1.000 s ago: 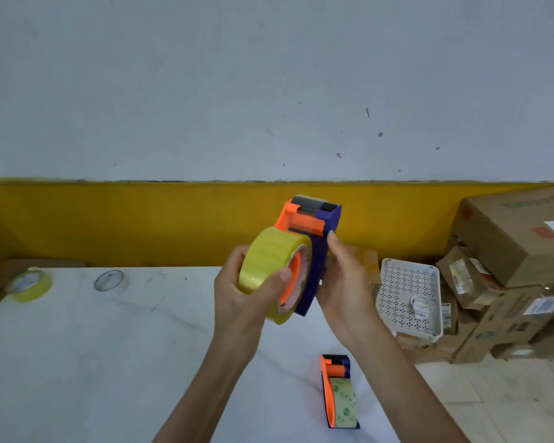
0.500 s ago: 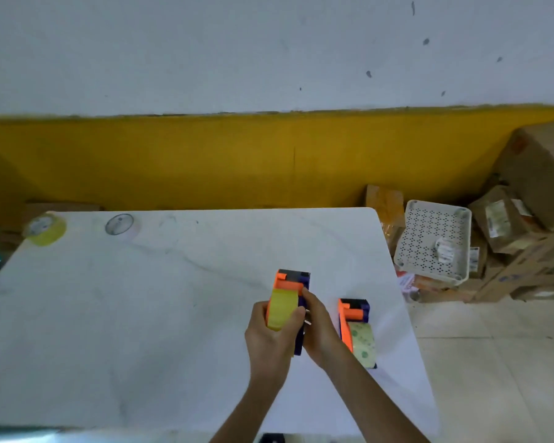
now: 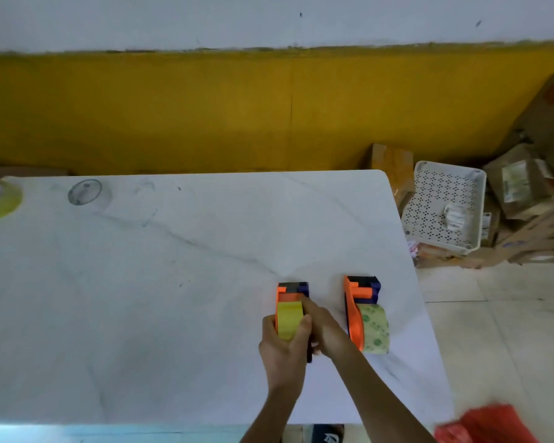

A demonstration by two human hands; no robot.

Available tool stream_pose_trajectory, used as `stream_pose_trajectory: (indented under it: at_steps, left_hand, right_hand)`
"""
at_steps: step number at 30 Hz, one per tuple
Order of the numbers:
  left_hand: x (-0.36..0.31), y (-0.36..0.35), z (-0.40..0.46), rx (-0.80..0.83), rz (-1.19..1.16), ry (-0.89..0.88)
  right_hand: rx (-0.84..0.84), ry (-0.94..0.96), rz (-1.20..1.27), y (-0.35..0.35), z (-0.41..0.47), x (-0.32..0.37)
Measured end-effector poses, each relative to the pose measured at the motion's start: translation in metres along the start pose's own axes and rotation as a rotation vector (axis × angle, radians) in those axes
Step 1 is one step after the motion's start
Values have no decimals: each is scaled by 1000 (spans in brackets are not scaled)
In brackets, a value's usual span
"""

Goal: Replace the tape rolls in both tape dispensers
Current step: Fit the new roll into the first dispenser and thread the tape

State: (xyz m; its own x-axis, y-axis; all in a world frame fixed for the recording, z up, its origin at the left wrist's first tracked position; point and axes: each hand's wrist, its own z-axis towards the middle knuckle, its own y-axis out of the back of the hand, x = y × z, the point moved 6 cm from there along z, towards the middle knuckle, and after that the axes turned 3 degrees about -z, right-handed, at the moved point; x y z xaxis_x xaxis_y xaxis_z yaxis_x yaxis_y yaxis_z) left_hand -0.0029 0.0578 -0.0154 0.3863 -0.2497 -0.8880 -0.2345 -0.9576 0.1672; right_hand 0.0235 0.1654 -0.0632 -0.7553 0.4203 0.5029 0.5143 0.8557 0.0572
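An orange and dark blue tape dispenser (image 3: pixel 291 292) stands on the white marble table (image 3: pixel 173 282), loaded with a yellow tape roll (image 3: pixel 288 318). My left hand (image 3: pixel 285 346) grips the roll from the left and below. My right hand (image 3: pixel 325 330) holds the dispenser's right side. A second orange and blue dispenser (image 3: pixel 362 298) lies just to the right with a pale green-dotted roll (image 3: pixel 374 327) in it. A yellow roll (image 3: pixel 0 199) and a clear roll (image 3: pixel 84 192) lie at the table's far left.
The table's right edge is close to the second dispenser. Beyond it on the floor are a white perforated basket (image 3: pixel 445 203) and piled cardboard boxes (image 3: pixel 525 193). A red bag (image 3: pixel 486 425) is at the lower right. A yellow wall band runs behind the table.
The dispenser with the yellow roll came down from chest height onto the table beside the second dispenser. Both hands stayed on it. The camera tilted further down.
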Motion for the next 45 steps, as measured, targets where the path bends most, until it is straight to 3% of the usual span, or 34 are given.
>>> stream_pose_trajectory:
  at_steps: [3, 6, 10, 21, 34, 45]
  left_hand:
    - [7, 5, 7, -21, 44, 2]
    - [13, 6, 15, -7, 90, 4]
    - [13, -3, 16, 30, 100, -31]
    - [19, -6, 17, 82, 92, -57]
    - [19, -5, 20, 101, 148, 60]
    - [9, -1, 17, 177, 247, 137]
  right_hand:
    - [-126, 19, -363, 5, 7, 3]
    - [-257, 92, -480, 8, 10, 6]
    - [-297, 202, -649, 12, 6, 14]
    - [-341, 332, -339, 24, 3, 16]
    - [-326, 346, -308, 24, -11, 23]
    - [-435, 432, -365, 37, -47, 27]
